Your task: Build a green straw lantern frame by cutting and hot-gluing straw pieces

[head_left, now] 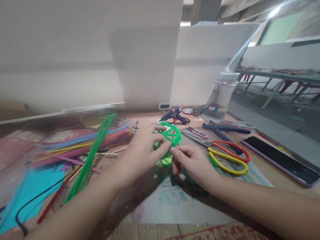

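A small green openwork frame (174,130), seemingly made of bent pipe cleaners, is held up in the middle of the work surface. My left hand (150,141) closes on its left side with thumb and fingers. At its lower right edge my right hand (186,158) pinches with thumb and forefinger, close to my left thumb; what lies between those fingertips is too small to make out. Shiny yellow-green material (164,161) shows beneath the frame, partly hidden by my hands.
Scissors (229,155), pliers (227,127), a pink cutter (198,132) and a phone (281,160) lie right. Behind are a glue gun (175,116), a small digital display (165,106) and a clear bottle (221,94). Green pipe cleaners (94,153) cross a coloured bundle (117,136) left.
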{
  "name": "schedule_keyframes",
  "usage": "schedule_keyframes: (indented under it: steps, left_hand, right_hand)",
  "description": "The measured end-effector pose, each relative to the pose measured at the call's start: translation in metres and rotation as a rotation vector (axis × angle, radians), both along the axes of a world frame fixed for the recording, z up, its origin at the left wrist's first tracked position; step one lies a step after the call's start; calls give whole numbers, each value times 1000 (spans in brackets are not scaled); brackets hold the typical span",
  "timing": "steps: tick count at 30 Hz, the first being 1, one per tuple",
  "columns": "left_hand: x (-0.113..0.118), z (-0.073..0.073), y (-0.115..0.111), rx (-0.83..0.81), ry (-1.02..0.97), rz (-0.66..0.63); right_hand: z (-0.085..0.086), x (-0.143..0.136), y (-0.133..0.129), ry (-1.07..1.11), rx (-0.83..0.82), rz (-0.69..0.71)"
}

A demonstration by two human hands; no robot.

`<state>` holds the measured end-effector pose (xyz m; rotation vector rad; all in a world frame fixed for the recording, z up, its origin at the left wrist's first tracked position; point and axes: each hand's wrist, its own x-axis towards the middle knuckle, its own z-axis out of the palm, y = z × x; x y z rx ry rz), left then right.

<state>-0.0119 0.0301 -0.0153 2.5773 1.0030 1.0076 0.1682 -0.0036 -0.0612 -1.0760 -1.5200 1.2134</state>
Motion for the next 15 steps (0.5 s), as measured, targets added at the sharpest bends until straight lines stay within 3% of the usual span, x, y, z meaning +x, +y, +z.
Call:
schedule_keyframes:
  steps: [15]
  left_hand:
    - [-6, -1, 4, 106, 69, 12]
  right_hand:
    - [-6, 0, 2, 70, -24, -38]
